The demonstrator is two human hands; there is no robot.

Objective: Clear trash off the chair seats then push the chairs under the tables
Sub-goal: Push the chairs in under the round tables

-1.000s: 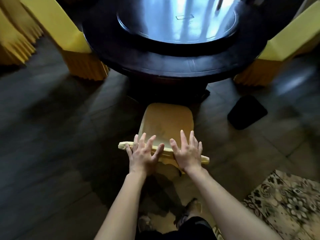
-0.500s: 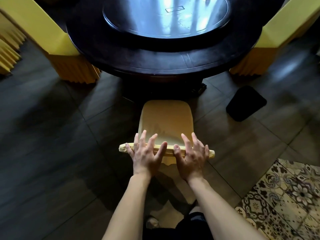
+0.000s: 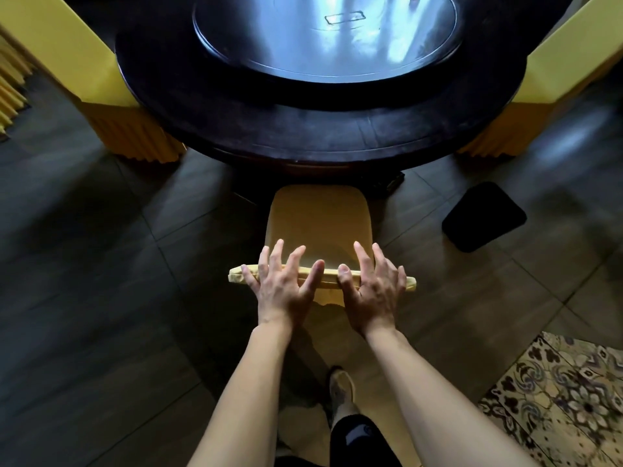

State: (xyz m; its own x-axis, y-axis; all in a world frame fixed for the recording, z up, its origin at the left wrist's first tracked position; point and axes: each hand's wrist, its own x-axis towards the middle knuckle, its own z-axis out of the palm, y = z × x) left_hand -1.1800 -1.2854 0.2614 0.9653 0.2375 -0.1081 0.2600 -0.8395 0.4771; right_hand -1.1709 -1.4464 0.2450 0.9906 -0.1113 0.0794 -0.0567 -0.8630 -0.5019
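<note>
A yellow-covered chair (image 3: 320, 224) stands in front of me, its seat facing the round dark table (image 3: 320, 129). The seat's front edge lies just under the table's rim and nothing lies on the seat. My left hand (image 3: 281, 286) and my right hand (image 3: 372, 288) rest flat on the top of the chair's backrest, fingers spread, palms pressing against it. Neither hand curls around anything. A shiny turntable (image 3: 323, 35) sits on the middle of the table.
Two more yellow-covered chairs flank the table, one at the left (image 3: 84, 79) and one at the right (image 3: 556, 79). A black pad (image 3: 483, 217) lies on the dark tiled floor to the right. A patterned rug (image 3: 559, 399) covers the lower right corner.
The chair has slid forward toward the table with both hands on its backrest, and I have stepped closer. The seat's front edge now reaches the table's rim.
</note>
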